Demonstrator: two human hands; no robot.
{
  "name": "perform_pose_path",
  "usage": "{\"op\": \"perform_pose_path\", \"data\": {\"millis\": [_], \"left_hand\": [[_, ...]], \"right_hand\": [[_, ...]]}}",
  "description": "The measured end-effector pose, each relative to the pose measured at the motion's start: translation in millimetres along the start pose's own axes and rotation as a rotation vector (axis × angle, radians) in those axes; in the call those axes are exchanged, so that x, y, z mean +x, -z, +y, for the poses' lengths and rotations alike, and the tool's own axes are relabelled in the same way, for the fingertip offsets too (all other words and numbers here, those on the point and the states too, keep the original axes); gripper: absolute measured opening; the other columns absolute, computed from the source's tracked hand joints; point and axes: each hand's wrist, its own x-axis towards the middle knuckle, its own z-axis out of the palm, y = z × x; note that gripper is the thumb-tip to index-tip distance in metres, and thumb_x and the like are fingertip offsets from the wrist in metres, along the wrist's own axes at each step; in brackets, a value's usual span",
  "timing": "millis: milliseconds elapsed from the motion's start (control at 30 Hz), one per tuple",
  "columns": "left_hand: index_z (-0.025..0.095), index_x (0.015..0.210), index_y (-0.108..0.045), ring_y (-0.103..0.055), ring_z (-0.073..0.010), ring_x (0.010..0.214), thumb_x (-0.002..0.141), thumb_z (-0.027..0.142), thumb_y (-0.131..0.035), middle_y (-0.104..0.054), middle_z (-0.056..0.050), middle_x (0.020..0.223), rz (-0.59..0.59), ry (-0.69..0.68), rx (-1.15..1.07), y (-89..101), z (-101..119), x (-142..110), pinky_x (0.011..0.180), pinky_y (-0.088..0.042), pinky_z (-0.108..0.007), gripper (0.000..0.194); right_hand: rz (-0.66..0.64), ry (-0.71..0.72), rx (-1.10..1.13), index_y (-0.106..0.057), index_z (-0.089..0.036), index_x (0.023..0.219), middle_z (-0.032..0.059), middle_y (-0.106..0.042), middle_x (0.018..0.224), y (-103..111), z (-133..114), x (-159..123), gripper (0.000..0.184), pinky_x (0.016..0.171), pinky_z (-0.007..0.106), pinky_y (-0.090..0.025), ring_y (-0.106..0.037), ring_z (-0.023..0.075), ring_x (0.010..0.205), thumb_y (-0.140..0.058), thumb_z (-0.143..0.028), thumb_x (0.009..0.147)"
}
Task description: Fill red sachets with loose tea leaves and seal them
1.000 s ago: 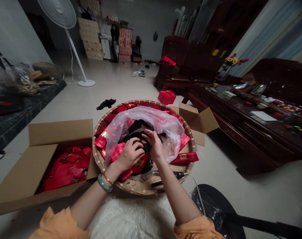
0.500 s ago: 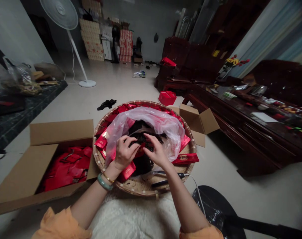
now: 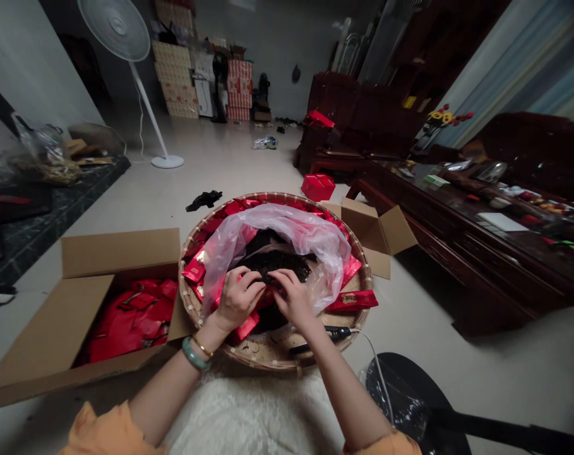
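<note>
Both hands meet over the near side of a translucent plastic bag full of dark loose leaves, which look like tea. My left hand has its fingers curled in a pinch. Opposite it, my right hand pinches too, fingertips almost touching the left ones. Between them shows a small red packet, mostly covered by the fingers. Another red packet lies just below my left hand. The bag sits in a round woven bamboo basket, with more red packets around it.
An open cardboard box with red packets stands at left. A black sealer-like tool with a white cord lies in the basket, partly behind my right forearm. Beyond are another open box, a dark wooden table and a standing fan.
My hands have drawn closer together, and the right fingers have closed from a spread pose into a pinch. The red packet between them is now more covered.
</note>
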Motion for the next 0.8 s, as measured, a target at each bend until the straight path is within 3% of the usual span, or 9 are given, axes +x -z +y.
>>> {"op": "perform_pose_path", "data": {"millis": [267,433,600,800], "left_hand": [[0.018,0.085,-0.063,-0.049,-0.0266,0.103,0.082,0.018,-0.054,-0.065,-0.006,0.086,-0.134,-0.011,-0.079,3.2,2,6,0.086,-0.041,-0.045,0.009],[0.018,0.086,-0.062,-0.047,-0.0269,0.111,0.083,0.018,-0.052,-0.064,-0.006,0.084,-0.216,-0.048,-0.130,9.3,-1,12,0.091,-0.040,-0.046,0.010],[0.017,0.090,-0.062,-0.050,-0.0228,0.096,0.085,0.017,-0.051,-0.064,-0.006,0.081,-0.324,-0.038,-0.158,14.8,-8,16,0.079,-0.046,-0.038,0.012],[0.019,0.083,-0.062,-0.048,-0.0219,0.098,0.086,0.021,-0.052,-0.063,-0.004,0.081,-0.457,-0.012,-0.253,17.2,-13,21,0.081,-0.045,-0.035,0.010]], "right_hand": [[-0.051,0.063,-0.070,-0.055,-0.026,0.116,0.0084,-0.051,0.118,13,-8,4,0.037,0.089,0.034,-0.046,-0.051,0.0205,0.108,-0.052,-0.019,0.080],[-0.161,0.082,-0.182,-0.057,-0.023,0.109,0.0079,-0.056,0.109,21,-13,8,0.030,0.087,0.036,-0.044,-0.051,0.0216,0.102,-0.056,-0.021,0.078],[-0.226,0.045,-0.376,-0.059,-0.023,0.101,0.0082,-0.058,0.100,31,-18,16,0.024,0.080,0.036,-0.044,-0.051,0.0232,0.093,-0.060,-0.028,0.078],[-0.223,0.024,-0.219,-0.064,-0.024,0.090,0.0063,-0.058,0.102,37,-15,19,0.015,0.080,0.035,-0.044,-0.053,0.0218,0.095,-0.064,-0.025,0.075]]}}
